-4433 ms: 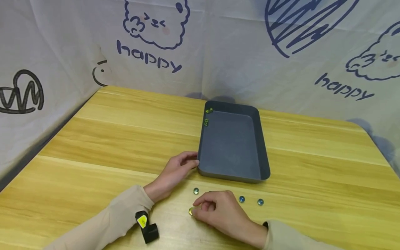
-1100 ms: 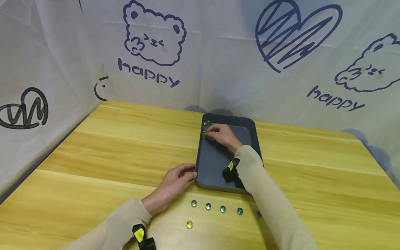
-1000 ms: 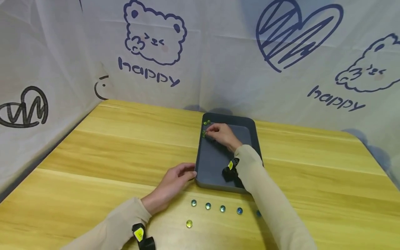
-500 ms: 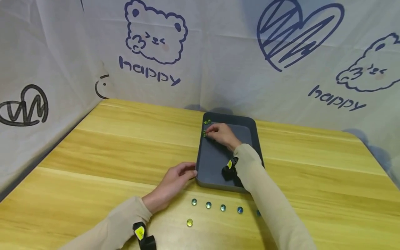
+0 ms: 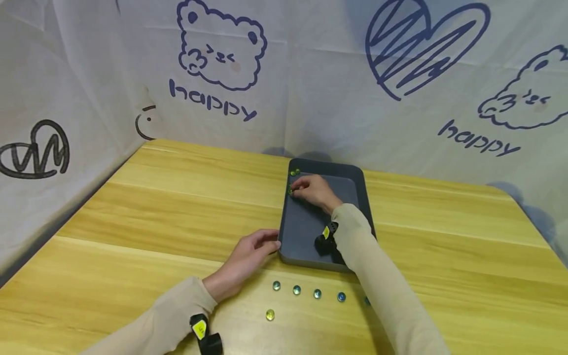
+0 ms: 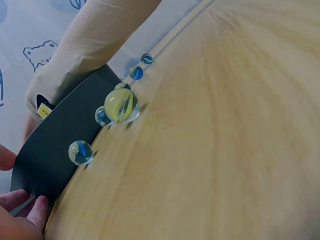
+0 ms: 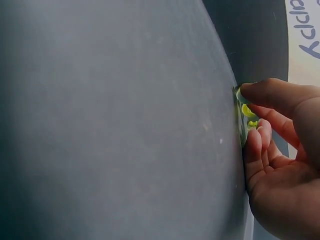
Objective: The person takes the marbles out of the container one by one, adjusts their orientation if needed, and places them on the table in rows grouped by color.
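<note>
Right hand [image 5: 314,190]: inside the tray at its left wall, the fingertips curled together and, as it appears, pinching a yellow marble [image 5: 290,190]. About 4 seconds ago this hand was over the table, at the lone yellow marble; during the last 1 second it has hardly moved.
Yellow marble at the fingertips: it lies against the wall, partly covered by the fingers. I cannot tell if the grip is firm or already loosening.
Pair of yellow marbles [image 5: 293,173]: just beyond the right hand's fingertips, in the far left corner of the tray; these 2 were there already.
Left hand [image 5: 241,251]: to the left of and nearer than the right hand, the fingers lightly bent and touching the tray's outer wall beside the near left corner, the same as before. In my judgement it steadies the tray.
Tray [image 5: 298,236]: under the right hand, with no clear shift on the table.
Lone yellow marble [image 5: 269,314]: nearer than the left hand and to its right, remaining on the wood.
Blue marbles [image 5: 317,294]: 5 in a row, to the right of the left hand, the last 1 partly behind the right sleeve [image 5: 395,276].
Meaning: I judge that the work is now at the tray wall, while 6 marbles remain outside.
</note>
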`<state>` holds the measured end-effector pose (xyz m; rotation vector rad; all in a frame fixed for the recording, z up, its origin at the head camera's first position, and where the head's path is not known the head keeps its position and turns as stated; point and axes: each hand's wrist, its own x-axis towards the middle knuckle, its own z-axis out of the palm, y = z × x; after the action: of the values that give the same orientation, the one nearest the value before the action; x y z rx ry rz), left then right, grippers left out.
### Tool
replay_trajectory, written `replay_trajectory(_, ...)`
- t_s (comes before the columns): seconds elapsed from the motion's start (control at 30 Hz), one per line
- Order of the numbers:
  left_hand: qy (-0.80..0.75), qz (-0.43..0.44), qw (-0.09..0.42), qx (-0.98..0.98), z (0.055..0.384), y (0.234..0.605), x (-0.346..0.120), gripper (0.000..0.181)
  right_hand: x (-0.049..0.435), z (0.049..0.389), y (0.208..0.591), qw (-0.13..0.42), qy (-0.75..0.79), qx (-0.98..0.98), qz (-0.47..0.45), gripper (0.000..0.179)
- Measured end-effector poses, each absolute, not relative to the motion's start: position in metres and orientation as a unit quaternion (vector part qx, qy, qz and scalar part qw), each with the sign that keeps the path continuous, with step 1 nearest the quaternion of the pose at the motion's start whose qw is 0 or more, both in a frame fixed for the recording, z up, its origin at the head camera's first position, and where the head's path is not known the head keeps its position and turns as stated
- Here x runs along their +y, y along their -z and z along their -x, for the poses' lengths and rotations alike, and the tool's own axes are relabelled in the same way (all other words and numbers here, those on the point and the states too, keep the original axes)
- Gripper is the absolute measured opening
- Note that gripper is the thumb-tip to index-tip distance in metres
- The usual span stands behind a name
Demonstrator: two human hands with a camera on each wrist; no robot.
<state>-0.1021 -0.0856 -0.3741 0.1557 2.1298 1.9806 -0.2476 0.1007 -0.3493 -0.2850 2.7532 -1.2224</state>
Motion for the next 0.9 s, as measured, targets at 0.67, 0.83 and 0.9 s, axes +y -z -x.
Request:
replay_trajectory(0.67, -0.671, -0.048, 0.12, 0.73, 0.1019, 0.3721, -0.0845, 0.039, 0.1053, 0.2531, 0.3552, 0.033, 0.39, 0.911, 0.13, 0.016)
replay_trajectory(0.83, -0.67, -0.047, 0.119, 0.731, 0.1016, 0.373, -0.0848, 0.039, 0.105, 0.2522, 0.3549, 0.032, 0.385, 0.912, 0.136, 0.013)
replay_trajectory(0.9, -0.67, -0.047, 0.119, 0.731, 0.1013, 0.3733, -0.085, 0.039, 0.1031, 0.2491, 0.3517, 0.035, 0.38, 0.915, 0.128, 0.015)
